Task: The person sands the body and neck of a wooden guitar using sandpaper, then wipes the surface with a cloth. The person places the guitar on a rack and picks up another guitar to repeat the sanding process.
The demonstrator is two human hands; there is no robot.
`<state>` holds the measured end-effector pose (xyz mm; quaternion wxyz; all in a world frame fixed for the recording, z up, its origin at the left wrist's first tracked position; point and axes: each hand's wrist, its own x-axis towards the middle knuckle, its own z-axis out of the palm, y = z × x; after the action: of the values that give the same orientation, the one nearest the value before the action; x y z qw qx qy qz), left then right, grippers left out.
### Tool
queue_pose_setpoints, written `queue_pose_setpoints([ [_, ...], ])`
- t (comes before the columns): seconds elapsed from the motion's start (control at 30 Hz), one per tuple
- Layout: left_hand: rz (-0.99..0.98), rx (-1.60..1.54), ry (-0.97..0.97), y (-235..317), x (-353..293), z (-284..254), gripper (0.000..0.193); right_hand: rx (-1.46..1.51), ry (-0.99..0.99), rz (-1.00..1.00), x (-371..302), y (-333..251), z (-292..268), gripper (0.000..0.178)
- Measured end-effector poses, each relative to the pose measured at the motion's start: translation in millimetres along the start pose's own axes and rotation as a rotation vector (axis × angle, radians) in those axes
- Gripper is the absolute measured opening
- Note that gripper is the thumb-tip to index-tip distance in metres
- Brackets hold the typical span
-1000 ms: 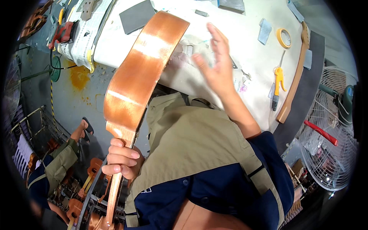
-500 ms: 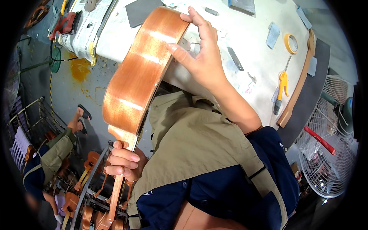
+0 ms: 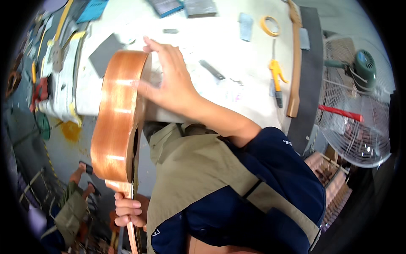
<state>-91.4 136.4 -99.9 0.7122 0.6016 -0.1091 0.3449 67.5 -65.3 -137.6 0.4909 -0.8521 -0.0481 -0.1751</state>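
A glossy reddish-brown ukulele (image 3: pixel 112 139) is held on its edge, its curved side facing up and its neck pointing down toward the lower edge. My left hand (image 3: pixel 129 211) is closed around the neck just below the body. At the far end of the body, my right hand (image 3: pixel 171 76) is open, fingers stretched out and apart. Its thumb is blurred and overlaps the body's edge; whether it presses there I cannot tell. A thin part of the ukulele's face shows along its right side.
The pale worktable (image 3: pixel 237 127) carries a dark flat sheet (image 3: pixel 105 53), a cutter knife (image 3: pixel 212 70), a yellow air blow gun (image 3: pixel 275 80), yellow tape (image 3: pixel 270 26) and a long wooden neck (image 3: pixel 295 72). A wire-caged fan (image 3: pixel 355 131) stands right. Another person (image 3: pixel 72 211) is at lower left.
My view has shifted, so the table and fan sit further left and higher. The ukulele has tilted more upright. My right hand's fingertips now extend past the body's end; my left hand keeps the neck.
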Motion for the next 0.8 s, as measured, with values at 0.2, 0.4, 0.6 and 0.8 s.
queue_pose_setpoints([
  [0.2, -0.04, 0.04, -0.178, 3.2, 23.5, 1.6, 0.005, -0.447, 0.47, 0.247, 10.8, 161.5, -82.2, 0.035],
  [0.4, -0.038, -0.072, -0.391, -16.1, 65.7, 6.1, 0.01, -0.664, 0.539, 0.819, 2.4, 235.2, -177.9, 0.044],
  [0.6, -0.058, -0.111, -0.444, -17.1, 90.7, 22.0, 0.011, -0.372, 0.53, 0.694, -6.0, 269.9, -191.9, 0.047],
  [0.8, -0.086, -0.158, -0.431, -19.4, 95.0, 25.8, 0.009, -1.013, 0.717, 0.424, 0.8, 251.5, -205.9, 0.038],
])
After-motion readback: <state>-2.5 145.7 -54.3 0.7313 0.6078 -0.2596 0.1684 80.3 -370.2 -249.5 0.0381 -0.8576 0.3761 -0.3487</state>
